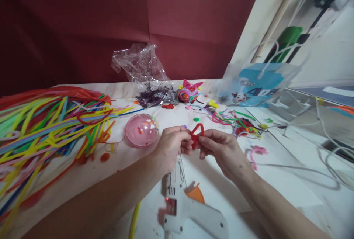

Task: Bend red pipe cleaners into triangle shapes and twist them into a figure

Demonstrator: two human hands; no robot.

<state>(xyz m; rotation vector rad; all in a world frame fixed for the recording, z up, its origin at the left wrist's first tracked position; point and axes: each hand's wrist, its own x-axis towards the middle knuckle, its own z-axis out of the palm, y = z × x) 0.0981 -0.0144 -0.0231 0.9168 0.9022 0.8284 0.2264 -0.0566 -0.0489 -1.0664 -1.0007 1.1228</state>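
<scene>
Between my two hands is a red pipe cleaner (199, 126), bent into a loop with a pointed top. My left hand (175, 141) pinches its left side with thumb and fingers. On the other side, my right hand (218, 144) grips it between thumb and forefinger. Below the hands lies a white hot glue gun (179, 209) with an orange trigger (195, 193) and a small red light glowing. A pink transparent bowl (141, 130) holding small bits sits just left of my left hand.
A large pile of colourful pipe cleaners (55, 128) covers the left side. Behind are a clear plastic bag (143, 65), a pink craft head (189, 91) and a blue-white carrier bag (260, 84). Pipe cleaner scraps (221, 117) and white cables (329, 158) lie to the right.
</scene>
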